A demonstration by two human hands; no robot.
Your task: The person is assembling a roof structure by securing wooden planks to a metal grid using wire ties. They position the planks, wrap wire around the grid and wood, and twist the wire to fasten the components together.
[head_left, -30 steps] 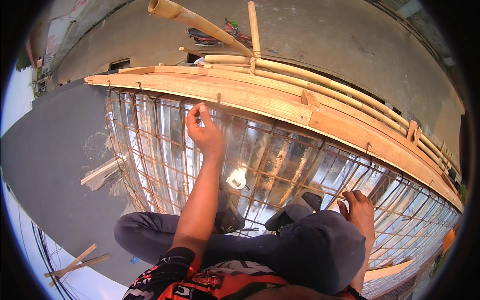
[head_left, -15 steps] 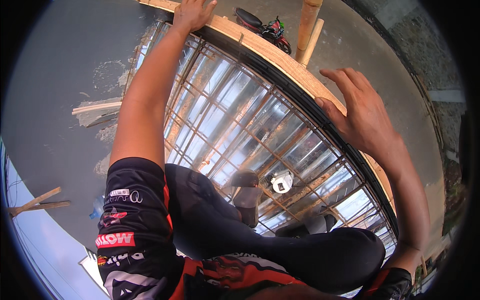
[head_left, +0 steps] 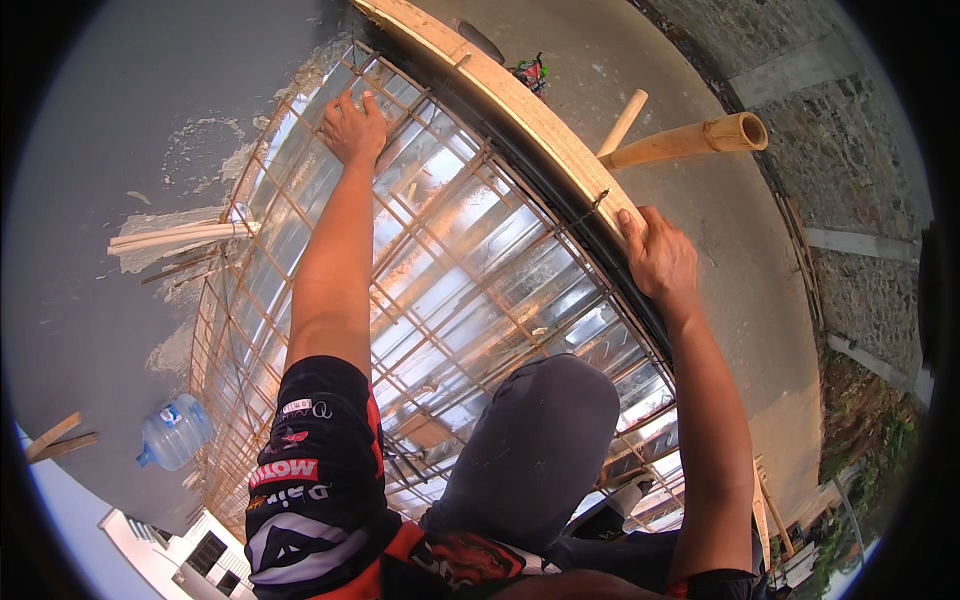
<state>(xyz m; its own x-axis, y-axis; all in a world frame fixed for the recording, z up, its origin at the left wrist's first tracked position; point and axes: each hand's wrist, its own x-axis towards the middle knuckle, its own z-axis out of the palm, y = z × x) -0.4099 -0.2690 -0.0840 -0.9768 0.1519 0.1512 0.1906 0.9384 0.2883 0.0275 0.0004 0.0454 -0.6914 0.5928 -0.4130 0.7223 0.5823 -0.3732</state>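
My right hand (head_left: 663, 258) grips the edge of a long wooden plank (head_left: 540, 105), its thumb on the near side and its fingers over the outer side. Farther left, my left hand (head_left: 355, 130) is over the steel rebar grid (head_left: 440, 235), near the grey wall. Its fingers are slightly bent and apart, with nothing visible in them; whether they touch a bar I cannot tell. Beneath the bars lie shiny corrugated metal sheets (head_left: 500, 250). A dark strip of bars runs along the plank's inner side, and my bent knee (head_left: 540, 430) is above the grid.
A thick bamboo pole (head_left: 690, 140) and a thinner stick (head_left: 625, 120) rise beyond the plank. Outside and below is a paved surface (head_left: 720, 330) with a partly hidden motorcycle (head_left: 528, 72). On the left are wooden sticks (head_left: 185, 235) in the wall and a clear water jug (head_left: 177, 432).
My left hand has left the plank and moved inward over the rebar. My right hand, open before, has closed on the plank. The view has shifted and my knee has risen.
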